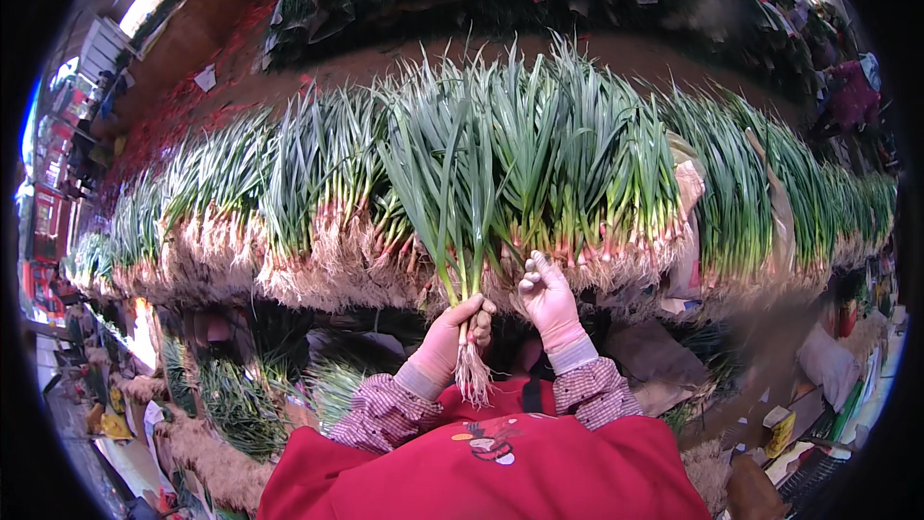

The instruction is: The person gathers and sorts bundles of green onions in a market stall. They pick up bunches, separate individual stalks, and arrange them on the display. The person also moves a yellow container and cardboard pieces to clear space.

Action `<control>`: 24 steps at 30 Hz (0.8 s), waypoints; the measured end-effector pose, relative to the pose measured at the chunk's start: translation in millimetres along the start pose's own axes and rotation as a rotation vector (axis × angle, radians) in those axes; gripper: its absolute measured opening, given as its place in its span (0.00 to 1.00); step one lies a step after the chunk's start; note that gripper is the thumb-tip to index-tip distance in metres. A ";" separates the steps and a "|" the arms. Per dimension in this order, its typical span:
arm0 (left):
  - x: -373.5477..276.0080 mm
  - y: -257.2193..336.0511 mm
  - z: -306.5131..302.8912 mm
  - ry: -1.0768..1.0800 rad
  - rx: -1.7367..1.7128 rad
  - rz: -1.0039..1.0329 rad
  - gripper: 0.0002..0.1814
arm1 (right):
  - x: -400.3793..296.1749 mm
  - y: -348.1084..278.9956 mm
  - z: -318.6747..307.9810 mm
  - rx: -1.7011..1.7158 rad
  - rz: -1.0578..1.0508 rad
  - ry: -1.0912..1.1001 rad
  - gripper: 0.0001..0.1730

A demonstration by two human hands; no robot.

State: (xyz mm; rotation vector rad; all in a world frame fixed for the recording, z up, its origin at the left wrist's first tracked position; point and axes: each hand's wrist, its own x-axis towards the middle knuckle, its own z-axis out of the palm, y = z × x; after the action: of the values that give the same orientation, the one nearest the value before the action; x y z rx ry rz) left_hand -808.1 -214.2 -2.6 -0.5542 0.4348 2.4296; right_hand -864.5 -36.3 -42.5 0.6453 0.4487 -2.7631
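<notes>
A few green onion plants (462,245) are held upright in my left hand (460,332), gripped just above their pale, stringy roots, leaves pointing away from me. To its right, my right hand (552,300) is raised with curled fingers near the leaf base of the row; whether it pinches a thin leaf cannot be told. Both hands wear pale gloves. Beyond them, a long row of green onions (577,159) lies side by side, leaf tips away and reddish-white bases and roots towards me.
More onions extend left (216,180) and right (729,195). Loose greens (238,397) and root heaps (216,455) lie lower left. Dark stacks of greens (613,0) stand across a brown strip. A person in dark pink (852,94) is at far right. A yellow box (779,433) sits lower right.
</notes>
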 end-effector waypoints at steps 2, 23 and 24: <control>-14.6 -1.7 0.9 -0.183 -0.086 -0.016 0.19 | -13.4 -12.8 25.4 -0.257 0.100 -0.073 0.11; -128.2 163.5 114.2 -0.338 0.374 0.291 0.19 | -98.3 -94.3 -63.3 -2.665 0.240 -0.216 0.24; -114.5 161.1 128.2 -0.355 0.372 0.306 0.20 | -76.5 -90.8 -47.1 -2.565 -0.002 -0.051 0.24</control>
State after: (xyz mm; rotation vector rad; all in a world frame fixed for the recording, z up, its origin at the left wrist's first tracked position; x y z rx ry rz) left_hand -860.8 -338.1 190.8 0.1127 0.8403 2.5687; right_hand -809.7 77.9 -25.7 -0.2269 2.5959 -0.3445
